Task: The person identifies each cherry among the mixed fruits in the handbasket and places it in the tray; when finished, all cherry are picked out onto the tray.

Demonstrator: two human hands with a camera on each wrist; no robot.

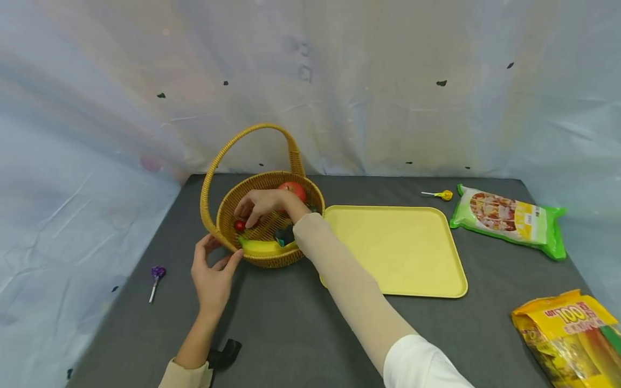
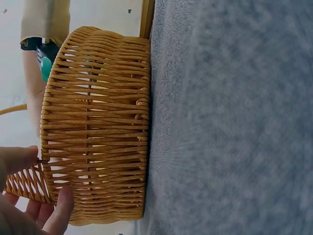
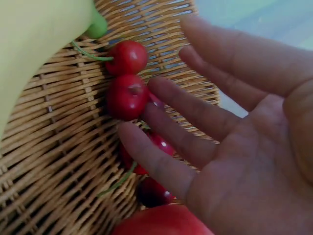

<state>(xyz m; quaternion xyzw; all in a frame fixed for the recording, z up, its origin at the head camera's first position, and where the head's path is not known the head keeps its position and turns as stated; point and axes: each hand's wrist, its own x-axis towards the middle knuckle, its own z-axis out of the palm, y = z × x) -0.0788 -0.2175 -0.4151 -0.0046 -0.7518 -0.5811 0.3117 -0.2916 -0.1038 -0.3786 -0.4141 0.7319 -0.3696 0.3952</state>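
Your left hand (image 1: pixel 213 277) pinches the near left edge of the basket (image 1: pixel 276 262), where the handle (image 1: pixel 204 202) starts. Your right hand (image 1: pixel 263 203) is inside, fingers loosely spread by the cherries (image 3: pixel 128 100) along the left side. Hold the basket firmly so it shouldn't tip. Touch the cherries softly, as they may roll toward the banana (image 1: pixel 262 248) at the near side. The yellow tray (image 1: pixel 398 248) sits to the right.
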